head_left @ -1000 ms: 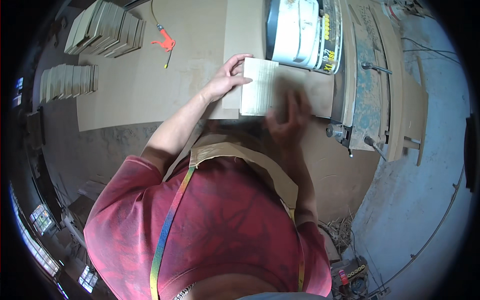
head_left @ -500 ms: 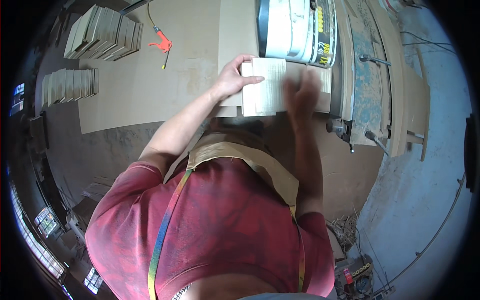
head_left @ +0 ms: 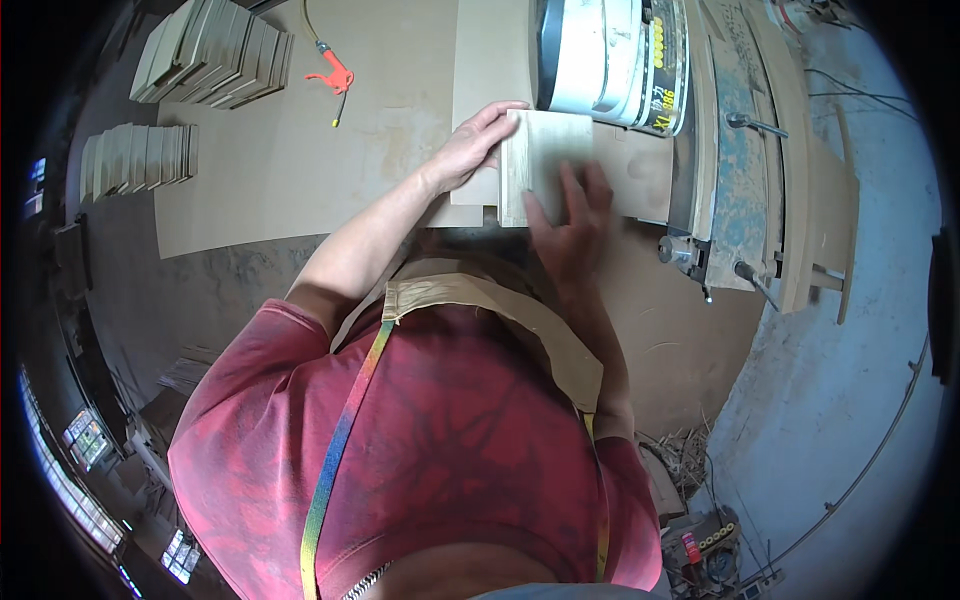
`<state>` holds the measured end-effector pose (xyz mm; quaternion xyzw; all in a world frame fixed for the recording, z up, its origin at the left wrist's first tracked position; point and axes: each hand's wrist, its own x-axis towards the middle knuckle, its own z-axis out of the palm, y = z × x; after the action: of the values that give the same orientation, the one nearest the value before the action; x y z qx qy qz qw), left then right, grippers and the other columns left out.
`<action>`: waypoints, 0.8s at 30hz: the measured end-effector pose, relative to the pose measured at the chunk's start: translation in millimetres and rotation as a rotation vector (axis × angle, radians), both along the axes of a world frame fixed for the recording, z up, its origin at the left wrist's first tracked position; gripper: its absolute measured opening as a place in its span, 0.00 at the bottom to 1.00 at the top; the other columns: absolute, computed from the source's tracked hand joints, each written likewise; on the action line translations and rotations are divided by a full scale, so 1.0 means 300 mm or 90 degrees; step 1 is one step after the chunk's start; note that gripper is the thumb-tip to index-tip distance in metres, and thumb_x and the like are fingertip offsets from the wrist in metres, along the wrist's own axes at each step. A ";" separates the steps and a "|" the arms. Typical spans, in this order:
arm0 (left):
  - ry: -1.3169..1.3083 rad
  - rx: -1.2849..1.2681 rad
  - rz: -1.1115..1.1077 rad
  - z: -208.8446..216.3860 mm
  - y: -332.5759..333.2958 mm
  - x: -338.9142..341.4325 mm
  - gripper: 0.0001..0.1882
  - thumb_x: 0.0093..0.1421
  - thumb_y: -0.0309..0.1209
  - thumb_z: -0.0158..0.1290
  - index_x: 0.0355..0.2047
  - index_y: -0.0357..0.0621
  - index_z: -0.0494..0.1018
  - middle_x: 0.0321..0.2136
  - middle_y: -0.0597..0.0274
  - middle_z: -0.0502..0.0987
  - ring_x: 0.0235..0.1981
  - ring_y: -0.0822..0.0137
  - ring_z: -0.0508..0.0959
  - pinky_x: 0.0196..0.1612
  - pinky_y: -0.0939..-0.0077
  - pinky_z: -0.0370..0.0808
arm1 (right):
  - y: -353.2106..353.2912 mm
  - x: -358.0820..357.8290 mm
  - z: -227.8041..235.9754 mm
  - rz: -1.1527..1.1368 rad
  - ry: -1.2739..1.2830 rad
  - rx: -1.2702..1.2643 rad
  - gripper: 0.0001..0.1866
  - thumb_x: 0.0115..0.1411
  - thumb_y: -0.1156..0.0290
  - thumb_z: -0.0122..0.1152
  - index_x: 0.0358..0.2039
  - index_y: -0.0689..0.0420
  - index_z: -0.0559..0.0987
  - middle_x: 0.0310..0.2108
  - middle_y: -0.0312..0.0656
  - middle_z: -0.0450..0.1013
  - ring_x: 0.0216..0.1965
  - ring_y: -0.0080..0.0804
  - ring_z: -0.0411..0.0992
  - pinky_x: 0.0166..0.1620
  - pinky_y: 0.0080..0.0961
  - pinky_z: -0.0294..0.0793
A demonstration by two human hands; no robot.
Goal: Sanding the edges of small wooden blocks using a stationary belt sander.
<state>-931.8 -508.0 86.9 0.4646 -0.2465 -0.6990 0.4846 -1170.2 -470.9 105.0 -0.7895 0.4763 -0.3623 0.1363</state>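
Right hand (head_left: 577, 215) has moved left over flat, pale wood boards (head_left: 548, 145) too close to count, fingers spread, touch blurry; half-curled left hand (head_left: 472, 152) holds their edge.

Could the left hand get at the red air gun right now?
Probably yes: only flat board seems to lie between the left hand and the air gun, though it's at the wood block.

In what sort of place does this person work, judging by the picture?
Probably a woodworking shop: pale rectangular wooden boards stand in rows, an orange air blow gun with a thin nozzle lies nearby, and a worn blue-painted machine bed has metal handles.
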 end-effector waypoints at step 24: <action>-0.232 -0.064 0.005 -0.084 -0.013 -0.051 0.28 0.66 0.20 0.67 0.66 0.48 0.77 0.48 0.63 0.82 0.45 0.73 0.79 0.49 0.80 0.79 | -0.012 0.078 -0.033 -0.078 0.072 0.072 0.36 0.57 0.56 0.81 0.60 0.64 0.81 0.61 0.61 0.74 0.55 0.62 0.75 0.56 0.52 0.80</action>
<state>-947.0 -512.1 61.6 0.5592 -0.3632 -0.5885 0.4572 -1146.7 -474.3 95.1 -0.7691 0.5502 -0.2976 0.1312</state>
